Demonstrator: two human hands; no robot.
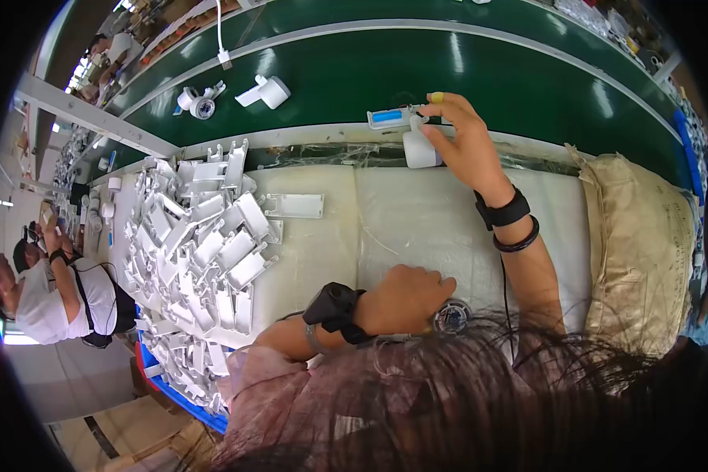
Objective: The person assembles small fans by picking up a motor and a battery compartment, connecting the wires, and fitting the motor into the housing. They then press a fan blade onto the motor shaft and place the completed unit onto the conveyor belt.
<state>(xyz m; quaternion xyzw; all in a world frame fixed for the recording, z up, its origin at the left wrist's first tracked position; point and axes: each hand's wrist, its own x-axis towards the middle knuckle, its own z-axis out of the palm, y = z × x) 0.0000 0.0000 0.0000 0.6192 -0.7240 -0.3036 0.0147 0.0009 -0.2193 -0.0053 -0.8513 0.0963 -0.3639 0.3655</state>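
White device (422, 149) is pinched by the right hand (466, 145) (left hand (407, 299) curled, grip unclear)

Illumination: bright, fairly even over the counter (315, 252); bright strip light (0, 202) at the left edge. Glare: pale reflected streaks on the green belt (354, 86), far side; white plastic parts (204, 236), left, close to overexposed. Focus: right hand (468, 145) reasonably sharp; near hair (558, 393) blurred. Distortion: far rail (417, 24) bowed; black vignette at the corners.
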